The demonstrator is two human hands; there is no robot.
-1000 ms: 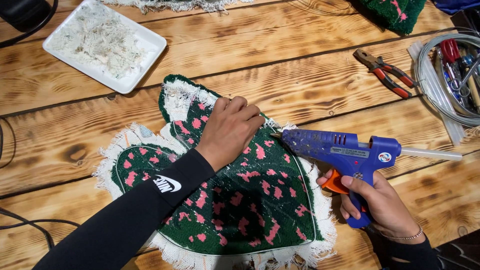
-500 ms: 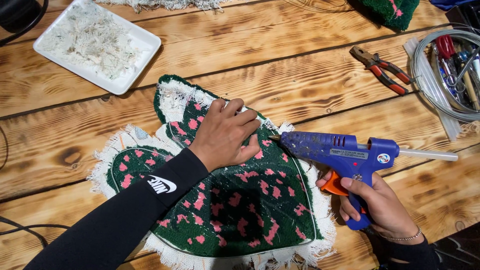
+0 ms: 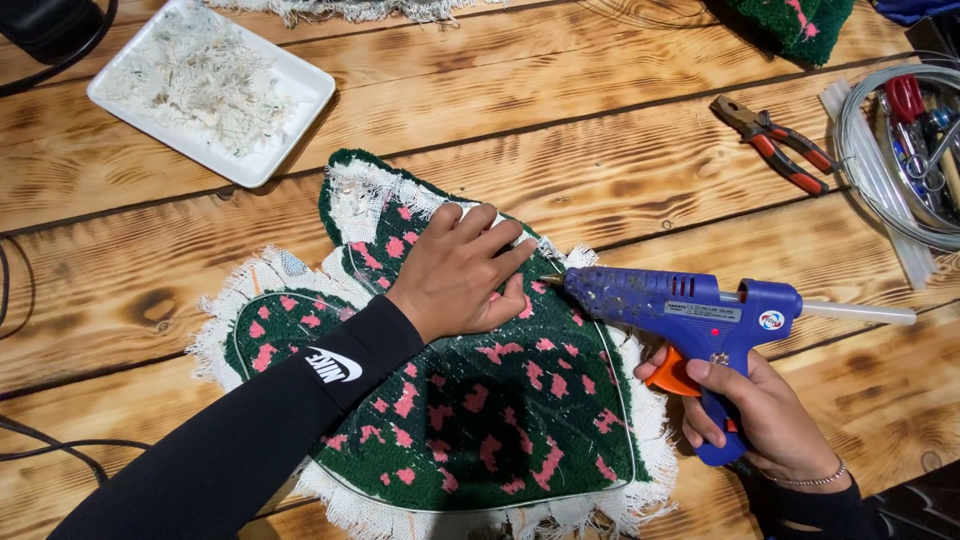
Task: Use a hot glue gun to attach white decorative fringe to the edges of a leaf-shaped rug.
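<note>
We see the left hand (image 3: 462, 268) lying flat, fingers spread and pressed down on the folded white fringe at the upper edge of a green tufted rug piece (image 3: 470, 400) with pink flecks. It grips nothing; it seems to us to be pinning the fringe to the backing so that the fold stays put. The rug piece lies on the wooden table (image 3: 560, 130) near the centre, its frayed white border showing all round.

The right hand (image 3: 755, 410) is at four o'clock from the left hand, its grip closed round the handle of a blue hot glue gun (image 3: 690, 310), with one finger by the orange trigger. The gun is level, its nozzle at the rug's edge just beside the left fingertips, and a clear glue stick juts out behind, toward three o'clock. A small pale rectangular label and a round sticker sit on the gun's side.

At eleven o'clock a white rectangular tray (image 3: 290, 95) holds pale yarn trimmings. At two o'clock lie red-handled pliers (image 3: 775, 145), and beyond them a coil of grey wire (image 3: 870, 170) around some tools. A white logo marks the black sleeve (image 3: 250, 440).
</note>
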